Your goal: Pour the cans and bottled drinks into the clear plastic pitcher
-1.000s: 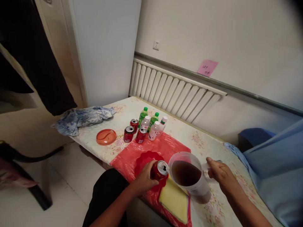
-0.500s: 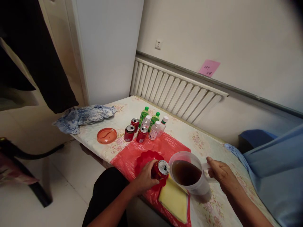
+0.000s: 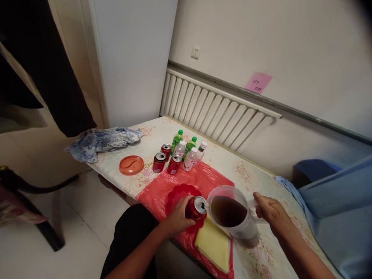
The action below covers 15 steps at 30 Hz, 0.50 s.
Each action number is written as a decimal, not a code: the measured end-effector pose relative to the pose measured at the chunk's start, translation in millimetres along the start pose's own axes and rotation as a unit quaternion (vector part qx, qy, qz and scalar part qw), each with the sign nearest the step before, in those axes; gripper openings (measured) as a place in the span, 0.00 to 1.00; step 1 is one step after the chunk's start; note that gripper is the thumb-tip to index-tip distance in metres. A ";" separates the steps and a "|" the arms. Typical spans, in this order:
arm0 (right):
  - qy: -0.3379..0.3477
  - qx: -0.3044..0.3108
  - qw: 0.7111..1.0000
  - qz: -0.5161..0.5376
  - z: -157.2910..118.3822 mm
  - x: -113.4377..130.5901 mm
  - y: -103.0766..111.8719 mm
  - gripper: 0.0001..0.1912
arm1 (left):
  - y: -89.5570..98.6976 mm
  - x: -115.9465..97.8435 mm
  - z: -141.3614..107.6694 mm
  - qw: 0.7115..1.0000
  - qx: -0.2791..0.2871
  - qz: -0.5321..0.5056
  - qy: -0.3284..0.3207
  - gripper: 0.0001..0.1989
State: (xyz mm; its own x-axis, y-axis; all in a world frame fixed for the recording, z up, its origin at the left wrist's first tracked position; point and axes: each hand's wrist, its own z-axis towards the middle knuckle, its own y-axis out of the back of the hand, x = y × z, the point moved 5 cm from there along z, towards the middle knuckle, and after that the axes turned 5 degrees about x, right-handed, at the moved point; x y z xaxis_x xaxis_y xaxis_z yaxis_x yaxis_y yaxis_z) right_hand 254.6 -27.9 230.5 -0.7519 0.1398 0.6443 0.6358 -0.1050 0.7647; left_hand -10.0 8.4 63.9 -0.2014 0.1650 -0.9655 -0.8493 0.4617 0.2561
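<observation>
My left hand (image 3: 180,217) is wrapped round a red can (image 3: 195,208), its opened silver top facing up, above a red scalloped dish (image 3: 177,193). My right hand (image 3: 269,209) grips the handle of a clear plastic pitcher (image 3: 241,228) with dark brown liquid (image 3: 228,211) inside. The pitcher is tilted, with its spout at the can's top. Whether liquid flows between them cannot be made out. A folded yellow cloth (image 3: 213,246) lies below the pitcher on a red plastic sheet (image 3: 213,178).
Three red cans (image 3: 159,162) stand beside several bottles (image 3: 190,159) with green or white caps. An orange-red lid (image 3: 131,165) and a blue-white cloth (image 3: 110,140) lie at the left of the flowered tabletop (image 3: 157,128). A radiator (image 3: 209,104) runs behind.
The view has shifted very slightly. My hands, the can and the pitcher hold almost the same places, and the liquid in the pitcher looks nearly the same.
</observation>
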 end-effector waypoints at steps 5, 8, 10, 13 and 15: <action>-0.003 0.006 1.000 0.004 -0.3 -0.2 -1.2 0.31 | 1.4 -1.9 -1.3 1.000 0.003 -0.002 0.001 0.40; 0.007 0.004 1.000 0.009 -0.4 1.8 -0.9 0.31 | 1.8 -3.5 -1.9 1.000 0.004 -0.002 0.003 0.40; 0.014 -0.001 1.000 0.013 -0.5 3.4 -0.4 0.32 | 1.8 -3.8 -1.8 1.000 0.005 -0.004 0.004 0.40; 0.015 -0.001 1.000 0.013 -0.7 4.4 -0.3 0.32 | 1.3 -2.6 -1.3 1.000 0.007 -0.009 0.004 0.40; 0.014 0.003 1.000 0.012 -0.9 4.4 -0.7 0.32 | 1.0 -1.0 -1.0 1.000 0.008 -0.006 0.004 0.40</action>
State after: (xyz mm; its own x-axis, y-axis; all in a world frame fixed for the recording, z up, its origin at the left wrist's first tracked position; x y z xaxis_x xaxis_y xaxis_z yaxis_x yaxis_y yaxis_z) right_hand 250.6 -28.1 232.7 -0.7413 0.1102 0.6621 0.6542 -0.1021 0.7494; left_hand -11.1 7.8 65.1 -0.1951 0.1517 -0.9690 -0.8443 0.4769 0.2446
